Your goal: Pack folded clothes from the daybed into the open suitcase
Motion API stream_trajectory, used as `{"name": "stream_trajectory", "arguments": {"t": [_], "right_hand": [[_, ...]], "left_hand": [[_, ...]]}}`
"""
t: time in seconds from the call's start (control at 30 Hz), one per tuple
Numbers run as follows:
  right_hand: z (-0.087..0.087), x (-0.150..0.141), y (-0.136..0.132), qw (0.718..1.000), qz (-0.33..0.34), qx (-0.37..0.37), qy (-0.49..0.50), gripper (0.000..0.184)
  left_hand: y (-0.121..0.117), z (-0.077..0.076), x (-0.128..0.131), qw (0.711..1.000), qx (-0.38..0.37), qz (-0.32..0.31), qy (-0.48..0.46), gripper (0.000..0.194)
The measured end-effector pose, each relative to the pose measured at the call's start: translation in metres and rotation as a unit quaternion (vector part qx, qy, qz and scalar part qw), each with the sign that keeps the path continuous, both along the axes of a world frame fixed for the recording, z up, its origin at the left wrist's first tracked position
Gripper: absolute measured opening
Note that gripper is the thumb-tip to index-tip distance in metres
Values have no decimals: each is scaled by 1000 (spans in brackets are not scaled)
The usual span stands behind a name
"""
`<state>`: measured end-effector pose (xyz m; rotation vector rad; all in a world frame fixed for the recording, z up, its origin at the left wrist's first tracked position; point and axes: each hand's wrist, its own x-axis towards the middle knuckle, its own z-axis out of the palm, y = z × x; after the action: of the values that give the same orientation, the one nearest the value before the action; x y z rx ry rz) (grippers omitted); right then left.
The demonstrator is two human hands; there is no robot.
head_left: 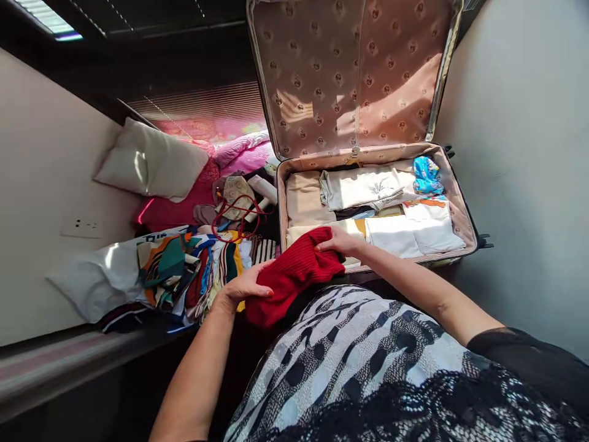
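Two hands share one red ribbed garment [297, 270]: the left hand [248, 285] is closed on its lower left end, thumb on top and fingers mostly hidden beneath, while the right hand [339, 241] pinches its upper right part between thumb and bent fingers. The garment is at the near edge of one open suitcase [317, 92], overlapping that edge in view; whether they touch, I cannot tell. Inside the suitcase lie one blue patterned bundle [427, 176] at the far right, one folded pale shirt [361, 186] with a dark print, and two white folded pieces [392, 236] side by side nearer the front. To the left are one mixed heap of clothes [172, 267], too tangled to count, one looped red cord [235, 240] and, farther back, one cream pillow [154, 162].
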<state>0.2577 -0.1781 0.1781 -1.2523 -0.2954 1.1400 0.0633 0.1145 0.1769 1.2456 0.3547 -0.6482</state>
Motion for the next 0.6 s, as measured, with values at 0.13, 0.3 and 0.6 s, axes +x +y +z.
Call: {"name": "stream_trajectory", "arguments": {"t": [0.13, 0.3, 0.6], "right_hand": [[6, 33, -55, 999, -46, -2, 16, 57], [20, 97, -144, 986, -164, -43, 12, 60], [41, 210, -283, 954, -267, -117, -70, 66]], "left_hand": [[-16, 15, 61, 993, 14, -117, -23, 71], [-76, 5, 180, 986, -4, -147, -72, 81], [-211, -6, 360, 978, -24, -191, -84, 72]]}}
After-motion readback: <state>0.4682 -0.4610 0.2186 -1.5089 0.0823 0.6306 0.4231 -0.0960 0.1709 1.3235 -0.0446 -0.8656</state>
